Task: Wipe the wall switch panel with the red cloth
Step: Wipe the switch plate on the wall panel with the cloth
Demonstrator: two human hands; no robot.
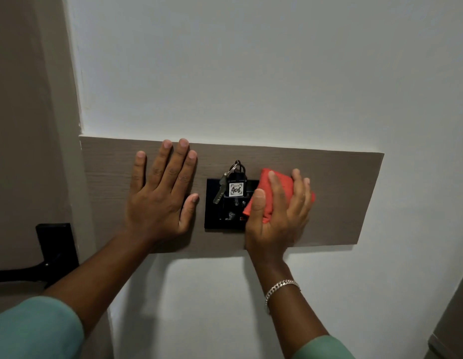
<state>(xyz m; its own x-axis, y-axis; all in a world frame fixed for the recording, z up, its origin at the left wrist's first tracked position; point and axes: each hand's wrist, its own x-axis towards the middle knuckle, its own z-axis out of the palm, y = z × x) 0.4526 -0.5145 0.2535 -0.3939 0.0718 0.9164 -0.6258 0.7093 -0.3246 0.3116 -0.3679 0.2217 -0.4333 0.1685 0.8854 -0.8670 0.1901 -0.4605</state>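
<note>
A black switch panel [214,215] is set in a brown wood-grain board [336,198] on the white wall. A key tag marked 406 [236,189] with a key hangs in the panel's slot. My right hand [275,215] presses a folded red cloth [278,189] against the panel's right side and covers that part. My left hand [161,193] lies flat on the board just left of the panel, fingers spread, holding nothing.
A black door handle [53,251] sticks out at the lower left on a beige door. The white wall [251,73] fills the space above and below the board. A grey edge [455,320] shows at the lower right.
</note>
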